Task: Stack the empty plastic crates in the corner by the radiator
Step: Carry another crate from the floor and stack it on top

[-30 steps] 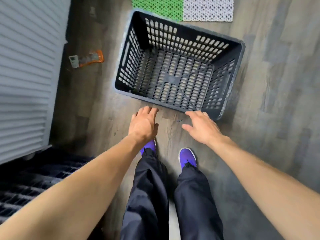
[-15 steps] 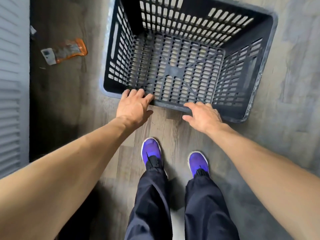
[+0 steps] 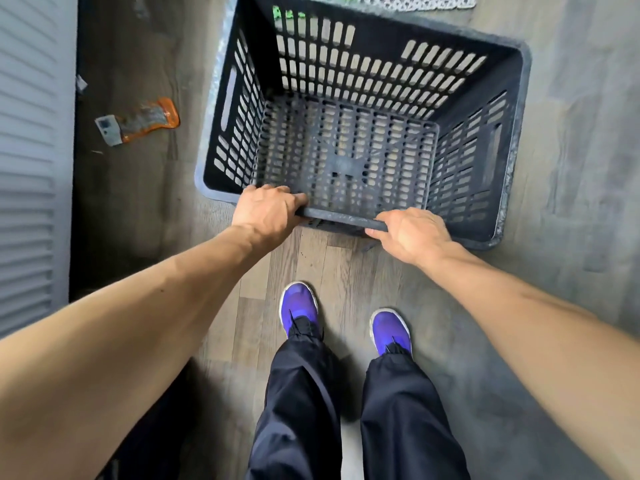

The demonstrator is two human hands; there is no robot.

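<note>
Both hands' fingers [image 3: 298,199] wrap the crate [image 3: 516,109] near rim.

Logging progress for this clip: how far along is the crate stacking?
Early. Done: both hands, left hand and right hand, are closed on the near rim of the empty dark crate. In hand: that grip. Left: lifting, carrying and stacking it; no stack is visible.

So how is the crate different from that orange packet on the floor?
The crate is dark grey, big and full of holes; the packet is orange, small and flat. Both hands, left and right, grip the crate's near rim, while the packet lies untouched to its left. Both are on the wooden floor.
</note>
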